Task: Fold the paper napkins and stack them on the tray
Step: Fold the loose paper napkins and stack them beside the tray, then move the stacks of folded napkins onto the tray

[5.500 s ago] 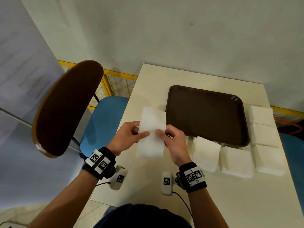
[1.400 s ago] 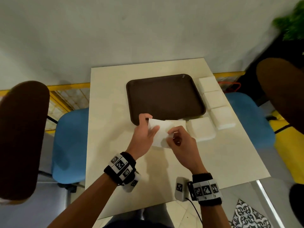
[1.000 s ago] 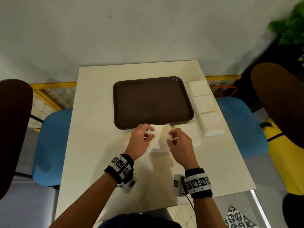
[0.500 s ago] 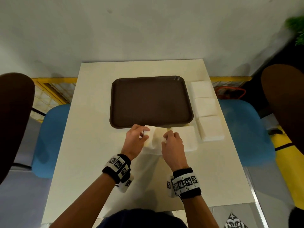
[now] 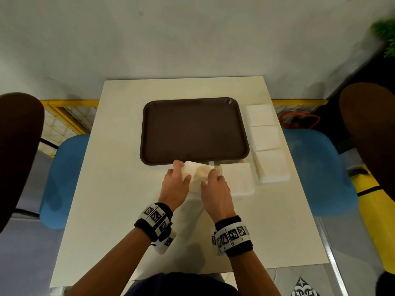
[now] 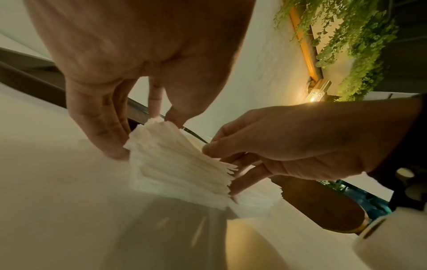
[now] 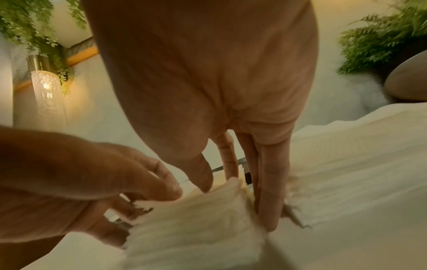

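The dark brown tray (image 5: 192, 129) lies empty in the middle of the table. Against its near edge sits a white napkin stack (image 5: 197, 174), many-layered in the left wrist view (image 6: 180, 160) and in the right wrist view (image 7: 196, 219). My left hand (image 5: 181, 169) grips the stack's left side, thumb on top and fingers down its edge (image 6: 104, 138). My right hand (image 5: 211, 174) pinches its right side, with its thumb on top and its fingers (image 7: 270, 201) between this stack and the neighbouring one. The upper layers are fanned and lifted.
Another napkin stack (image 5: 237, 178) lies just right of my hands. Three more stacks (image 5: 265, 137) line the tray's right side. Blue chairs (image 5: 64, 178) with brown backs stand on both sides of the cream table (image 5: 119, 189). A wall is close behind.
Earlier I held a single napkin in the air left of the tray. Both hands have since come down to the stack at the tray's near edge, and the view has centred on the table.
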Available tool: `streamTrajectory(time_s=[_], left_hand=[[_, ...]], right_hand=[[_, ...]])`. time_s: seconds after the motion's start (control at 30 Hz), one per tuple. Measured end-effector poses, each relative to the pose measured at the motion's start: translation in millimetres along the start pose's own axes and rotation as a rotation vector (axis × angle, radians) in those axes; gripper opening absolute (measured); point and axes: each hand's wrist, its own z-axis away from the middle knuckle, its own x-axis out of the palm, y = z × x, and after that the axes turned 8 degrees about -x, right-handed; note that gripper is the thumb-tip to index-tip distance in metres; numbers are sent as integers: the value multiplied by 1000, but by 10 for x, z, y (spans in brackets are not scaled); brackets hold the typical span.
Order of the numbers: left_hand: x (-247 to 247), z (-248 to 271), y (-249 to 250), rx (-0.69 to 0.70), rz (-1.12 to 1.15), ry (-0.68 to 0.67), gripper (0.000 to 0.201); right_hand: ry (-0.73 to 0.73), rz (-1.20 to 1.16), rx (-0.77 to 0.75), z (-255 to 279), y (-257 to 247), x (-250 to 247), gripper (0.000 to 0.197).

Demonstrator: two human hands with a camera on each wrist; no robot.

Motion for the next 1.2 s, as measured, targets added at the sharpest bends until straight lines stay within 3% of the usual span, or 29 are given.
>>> streamTrajectory(time_s=[0.13, 0.43, 0.6, 0.73, 0.87, 0.97, 1.2], left_hand=[[47, 111, 159, -108, 54, 5, 38], [-12, -89, 108, -406, 192, -49, 71], [-91, -90, -8, -349, 355, -162, 44], [-280, 39, 1, -183, 486, -288, 46], [-482, 89, 91, -74, 663, -394, 43], [-587, 14, 163, -149, 735, -322, 62], [-773, -396, 246, -128, 706, -215, 33]], right_hand=[[-7, 4, -36, -4, -16, 80, 43], [83, -298, -5, -74, -10, 162, 41], [41, -395, -59, -19, 14, 184, 43], [49, -580, -34, 11, -21, 54, 37], [58, -731, -52, -6, -157, -160, 46], [16, -780, -60, -118, -249, -249, 49], [-9, -838, -118, -557, -525, -324, 54]])
